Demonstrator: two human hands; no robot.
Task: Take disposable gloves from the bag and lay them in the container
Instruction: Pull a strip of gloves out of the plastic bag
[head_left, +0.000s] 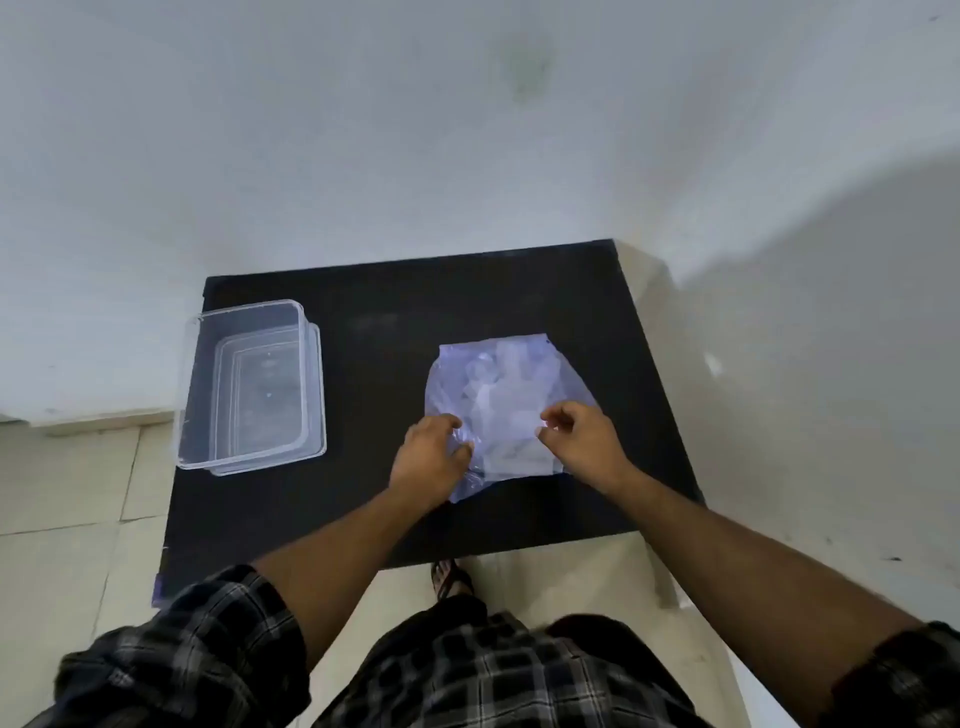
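Both hands are on the bag (506, 405) at centre frame: left hand (431, 457) pinches its near-left edge, right hand (584, 441) nips the near-right, likely spreading the mouth. Gloves (498, 395) sit inside. Container (249, 384) waits empty, left of frame.

The bag (506, 410) lies on the table (395, 312), between the left hand (431, 457) and the right hand (582, 441), both touching its near edge. The gloves (498, 395) lie inside it, beyond the hands. The container (252, 384) stands well left of the left hand, at the table's left edge.
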